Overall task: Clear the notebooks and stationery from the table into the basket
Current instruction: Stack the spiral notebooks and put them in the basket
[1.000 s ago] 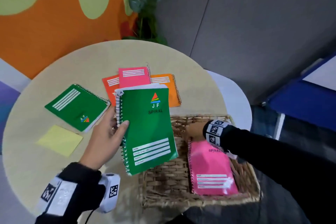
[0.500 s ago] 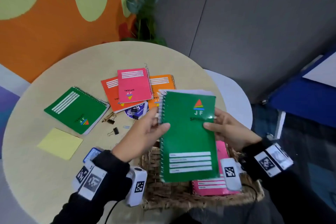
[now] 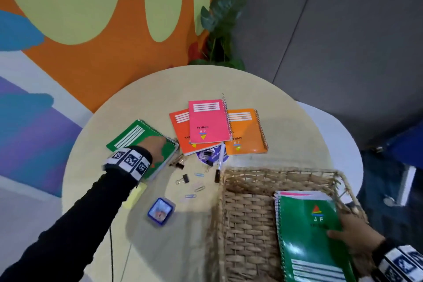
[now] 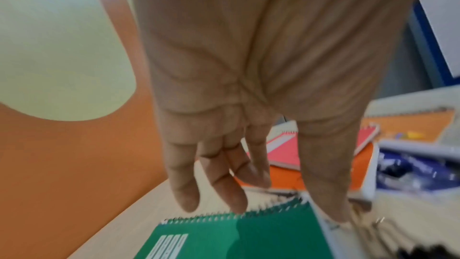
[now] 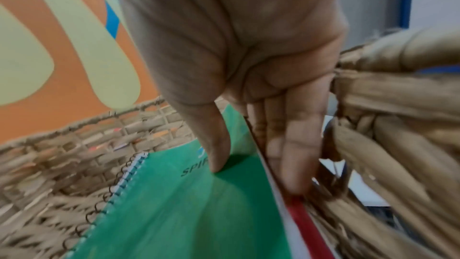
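Notebook (image 3: 313, 233) in the basket (image 3: 247, 220) sits pinched in your right hand (image 3: 357, 236) fingers (image 5: 219, 145). Your left hand (image 3: 155, 146) fingers (image 4: 224, 180) hang loose above another green notebook (image 3: 135, 135) on the desk (image 3: 146, 247).

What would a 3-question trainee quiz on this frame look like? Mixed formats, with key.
1. True or false: the right hand grips a green notebook inside the wicker basket.
2. Multiple choice: which notebook on the table lies on top of the two orange ones? A) the pink notebook B) a blue one C) a yellow one
3. Fill in: the left hand is over the second ____ notebook on the table.

Key: 1 true, with thumb on the cover and fingers under its edge in the right wrist view; 2 A; 3 green.
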### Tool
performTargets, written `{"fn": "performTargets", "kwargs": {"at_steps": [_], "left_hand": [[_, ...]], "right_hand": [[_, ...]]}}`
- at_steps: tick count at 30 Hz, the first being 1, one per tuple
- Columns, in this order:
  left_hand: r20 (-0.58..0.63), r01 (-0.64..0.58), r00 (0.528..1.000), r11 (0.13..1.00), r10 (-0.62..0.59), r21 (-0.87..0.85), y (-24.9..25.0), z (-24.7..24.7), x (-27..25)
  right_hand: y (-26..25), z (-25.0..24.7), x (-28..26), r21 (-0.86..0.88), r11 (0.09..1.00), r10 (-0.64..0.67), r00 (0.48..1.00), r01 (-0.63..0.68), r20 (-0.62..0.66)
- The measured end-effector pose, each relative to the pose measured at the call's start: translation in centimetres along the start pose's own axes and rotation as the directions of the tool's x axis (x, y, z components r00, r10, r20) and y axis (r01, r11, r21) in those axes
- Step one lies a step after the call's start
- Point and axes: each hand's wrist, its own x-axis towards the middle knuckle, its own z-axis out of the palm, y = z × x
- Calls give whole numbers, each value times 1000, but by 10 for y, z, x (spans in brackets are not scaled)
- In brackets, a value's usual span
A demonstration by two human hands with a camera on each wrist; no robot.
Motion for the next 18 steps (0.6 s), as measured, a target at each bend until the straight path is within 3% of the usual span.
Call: {"fn": "performTargets", "kwargs": {"at_steps": [4, 7, 11, 14, 18], "left_hand": [[-28, -6, 1000, 982, 11, 187, -16, -5, 40], [-47, -52, 996, 946, 70, 321, -20, -3, 57], [16, -112, 993, 906, 116, 408, -23, -2, 73], [23, -110, 994, 909, 110, 402, -26, -4, 82], [36, -123, 992, 885, 119, 448, -25, -6, 90]], "right_hand": [[-17, -8, -13, -268, 961, 55, 998, -62, -35], [-50, -35, -26, -297, 953, 29, 996, -55, -89], [-129, -92, -49, 36, 982, -173, 966, 183, -193], [-190, -121, -41, 307, 880, -288, 921, 363, -263], [-278, -145, 6, 517, 740, -304, 899, 431, -315]]}}
